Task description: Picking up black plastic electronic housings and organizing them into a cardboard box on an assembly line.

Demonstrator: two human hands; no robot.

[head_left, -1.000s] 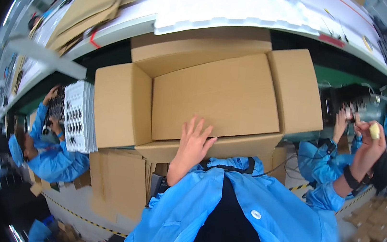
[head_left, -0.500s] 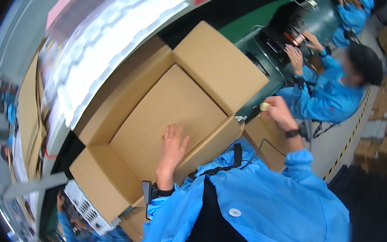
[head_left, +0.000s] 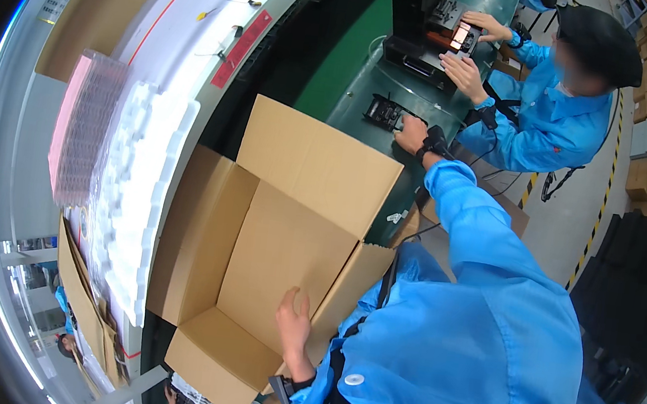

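My right hand [head_left: 410, 134] reaches out to the green workbench, its fingers curled at the edge of a small black rectangular device [head_left: 385, 113] lying there. My fingers hide part of that edge. The large open cardboard box [head_left: 295, 239] stands before me with its flaps folded outward; bare brown cardboard shows inside. Over its near side hangs my left hand [head_left: 293, 323], holding nothing, its fingers slightly bent and apart.
To the right, a co-worker [head_left: 547, 124] in blue works with both hands at a black machine [head_left: 431, 46]. White plastic trays [head_left: 130, 194] and a pink-edged stack [head_left: 86, 128] lie on the white table at left. A small white piece [head_left: 397, 217] lies beside the box.
My right hand has moved forward from beside the box to the black device; the small yellowish round thing seen in it no longer shows. My left hand stays over the box. The view has turned.
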